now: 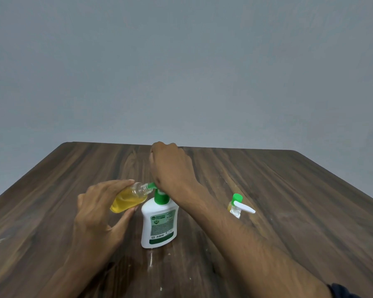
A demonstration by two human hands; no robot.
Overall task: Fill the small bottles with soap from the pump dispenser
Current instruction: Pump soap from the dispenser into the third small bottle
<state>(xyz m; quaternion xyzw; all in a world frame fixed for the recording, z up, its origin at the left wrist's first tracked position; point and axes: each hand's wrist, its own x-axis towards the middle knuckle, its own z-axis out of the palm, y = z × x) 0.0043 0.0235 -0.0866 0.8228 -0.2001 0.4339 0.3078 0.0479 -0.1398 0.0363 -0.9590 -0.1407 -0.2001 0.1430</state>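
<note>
Fingers [128, 183] tilt small bottle [128, 197], mouth rightward against dispenser spout [152, 186].

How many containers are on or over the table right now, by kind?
Pump dispenser, white with green pump: 1
Small bottles: 2, one tilted in the left hand, one standing capped at right
Loose white pump head, beside the capped one: 1
Total: 4

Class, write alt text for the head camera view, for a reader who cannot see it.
A person's left hand tilts a small clear bottle of yellow soap against the green nozzle of a white pump dispenser, while the right hand presses on the pump. They work on a dark wooden table; to the right stand a green-capped small bottle and a loose white pump.
</note>
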